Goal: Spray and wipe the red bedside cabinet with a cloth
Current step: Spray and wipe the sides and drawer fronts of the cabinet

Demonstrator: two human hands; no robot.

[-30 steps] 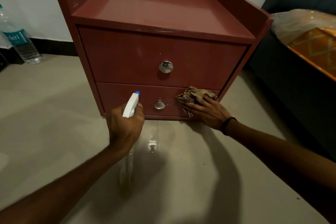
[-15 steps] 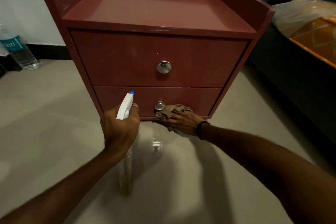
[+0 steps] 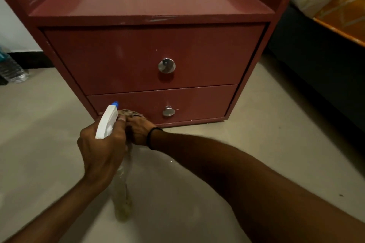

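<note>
The red bedside cabinet [image 3: 150,59] stands on the floor in front of me, with two drawers and two round metal knobs. My right hand [image 3: 140,129] presses a crumpled brown cloth [image 3: 129,113] against the left end of the lower drawer front. My left hand [image 3: 101,151] grips a clear spray bottle [image 3: 107,123] with a white head and blue nozzle, held just left of the cloth and pointed at the cabinet. The bottle's body hangs below my fist. Most of the cloth is hidden behind both hands.
A plastic water bottle [image 3: 11,69] stands by the wall at the far left. A dark bed frame [image 3: 320,65] with an orange cover [image 3: 343,17] lies to the right of the cabinet. Pale tiled floor [image 3: 39,124] surrounds the cabinet.
My right hand has slid the cloth leftward along the lower drawer, from its right end past the knob to its left end. The left hand with the spray bottle has barely moved.
</note>
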